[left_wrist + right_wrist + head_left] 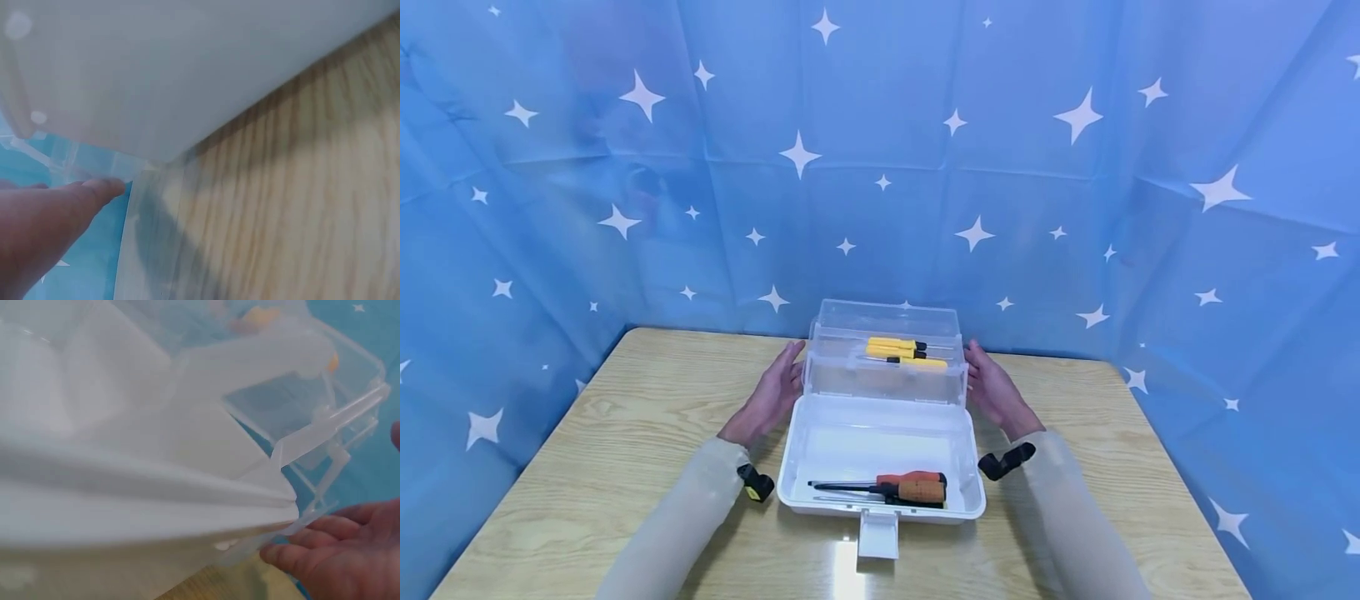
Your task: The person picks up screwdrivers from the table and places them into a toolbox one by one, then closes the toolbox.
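Observation:
A white toolbox stands with its clear lid raised at the back. Yellow-handled screwdrivers lie in the clear tray under the lid. Down in the base, by the front wall, are a red-handled screwdriver and a brown-handled screwdriver. My left hand is at the lid's left side, its extended fingertips right by the clear plastic. On the other side, my right hand has its fingers stretched along the lid; in the right wrist view these fingers reach the clear hinge parts.
The white latch hangs down at the box's front. A wooden table carries the box close to its back edge. Behind it hangs a blue curtain with white stars. Black wrist straps sit over both pale sleeves.

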Available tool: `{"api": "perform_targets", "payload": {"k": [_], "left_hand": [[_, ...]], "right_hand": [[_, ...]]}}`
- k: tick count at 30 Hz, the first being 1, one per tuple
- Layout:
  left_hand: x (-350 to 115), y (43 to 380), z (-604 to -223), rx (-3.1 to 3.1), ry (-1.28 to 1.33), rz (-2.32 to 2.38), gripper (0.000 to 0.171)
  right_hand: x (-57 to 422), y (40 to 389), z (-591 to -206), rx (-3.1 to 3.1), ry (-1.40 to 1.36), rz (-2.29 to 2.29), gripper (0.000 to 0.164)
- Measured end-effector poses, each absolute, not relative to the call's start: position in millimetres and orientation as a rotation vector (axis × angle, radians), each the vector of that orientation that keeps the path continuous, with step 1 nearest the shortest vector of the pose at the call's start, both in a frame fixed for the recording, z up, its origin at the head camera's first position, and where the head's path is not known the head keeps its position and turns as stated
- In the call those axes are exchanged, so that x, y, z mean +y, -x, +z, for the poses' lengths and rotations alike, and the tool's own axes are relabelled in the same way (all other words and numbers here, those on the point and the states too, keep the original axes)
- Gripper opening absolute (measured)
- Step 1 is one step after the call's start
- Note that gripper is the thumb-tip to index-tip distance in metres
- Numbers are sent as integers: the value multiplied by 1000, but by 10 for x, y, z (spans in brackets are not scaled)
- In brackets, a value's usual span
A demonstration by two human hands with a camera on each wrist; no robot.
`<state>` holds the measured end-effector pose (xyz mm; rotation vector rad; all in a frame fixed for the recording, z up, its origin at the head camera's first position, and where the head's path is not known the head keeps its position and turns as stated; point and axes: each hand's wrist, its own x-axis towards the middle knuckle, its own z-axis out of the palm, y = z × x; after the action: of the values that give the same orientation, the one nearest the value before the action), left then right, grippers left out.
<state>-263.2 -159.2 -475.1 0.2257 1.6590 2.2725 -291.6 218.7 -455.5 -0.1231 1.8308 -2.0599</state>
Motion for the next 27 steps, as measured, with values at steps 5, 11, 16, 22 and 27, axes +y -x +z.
{"api": "perform_targets", "payload": {"k": [5,11,16,22,27], "left_hand": [[-1593,2633,-4738,1644,-232,2301,73],[-1591,2647,-4704,1652,-234,2291,70],[-1596,2636,-4654,1706,-239,2292,70],[-1589,2619,-4564,1750,-302,2304,72],[-1581,2636,-4511,1800,-341,2290,70]], "right_hand": [[2166,2911,-4541,1811,182,-2096,81],[2185,2922,-4518,1815,232,-2093,80],[2213,2921,-4479,1838,330,-2082,75],[2233,2897,-4404,1971,338,-2036,72],[2251,2905,-4327,1958,374,-2066,69]]}}
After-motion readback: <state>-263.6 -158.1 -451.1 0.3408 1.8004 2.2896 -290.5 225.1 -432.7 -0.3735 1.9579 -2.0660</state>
